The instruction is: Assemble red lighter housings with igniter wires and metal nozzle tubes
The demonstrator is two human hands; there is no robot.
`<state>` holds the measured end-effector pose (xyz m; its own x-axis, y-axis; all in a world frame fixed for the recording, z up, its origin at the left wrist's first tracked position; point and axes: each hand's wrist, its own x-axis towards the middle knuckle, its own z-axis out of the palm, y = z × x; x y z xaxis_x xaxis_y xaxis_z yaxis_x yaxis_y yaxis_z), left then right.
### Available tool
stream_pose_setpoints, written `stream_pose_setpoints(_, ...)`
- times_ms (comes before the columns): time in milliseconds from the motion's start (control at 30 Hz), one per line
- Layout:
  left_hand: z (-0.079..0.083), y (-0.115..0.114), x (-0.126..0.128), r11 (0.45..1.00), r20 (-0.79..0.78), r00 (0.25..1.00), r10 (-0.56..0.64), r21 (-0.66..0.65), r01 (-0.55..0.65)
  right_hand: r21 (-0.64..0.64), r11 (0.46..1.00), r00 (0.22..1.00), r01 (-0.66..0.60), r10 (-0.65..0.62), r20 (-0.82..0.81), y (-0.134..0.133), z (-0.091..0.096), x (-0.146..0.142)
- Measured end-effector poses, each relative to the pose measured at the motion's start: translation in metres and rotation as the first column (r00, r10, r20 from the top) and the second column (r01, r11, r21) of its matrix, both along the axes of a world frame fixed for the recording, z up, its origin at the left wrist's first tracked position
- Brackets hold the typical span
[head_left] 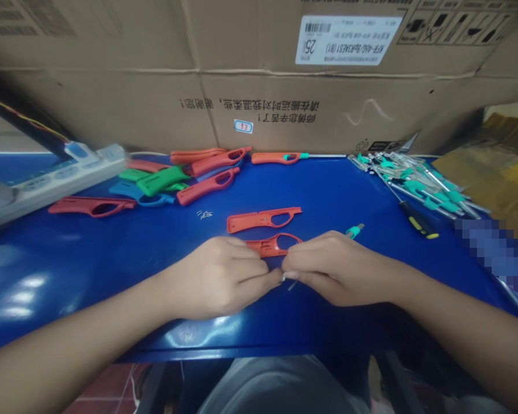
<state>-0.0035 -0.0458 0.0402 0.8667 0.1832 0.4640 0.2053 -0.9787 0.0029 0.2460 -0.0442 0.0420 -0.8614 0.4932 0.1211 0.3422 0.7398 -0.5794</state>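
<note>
My left hand [222,276] and my right hand [332,264] meet at the middle of the blue table [112,276], fingers pinched together. Between them lies an orange lighter shell half [273,245], which both hands grip; a thin metal part shows under my right fingertips. A teal-tipped metal tube [354,231] sticks out behind my right hand. A second orange shell half [263,219] lies just beyond, apart from both hands. Several tiny screws [204,215] lie to its left.
A pile of orange, green and blue lighter shells [176,175] lies at the back left, beside a white power strip [56,178]. One assembled orange lighter [285,157] sits by the cardboard box [259,75]. Teal-handled metal tubes [418,184] and a black-yellow screwdriver [416,218] lie at right.
</note>
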Motion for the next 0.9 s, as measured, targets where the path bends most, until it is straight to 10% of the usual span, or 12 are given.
stream_pose_setpoints(900,-0.012,0.007,-0.002,0.997,0.181,0.98,0.078,-0.036,-0.072,0.091,0.992,0.994,0.085,-0.078,-0.076,0.0,0.006,0.004)
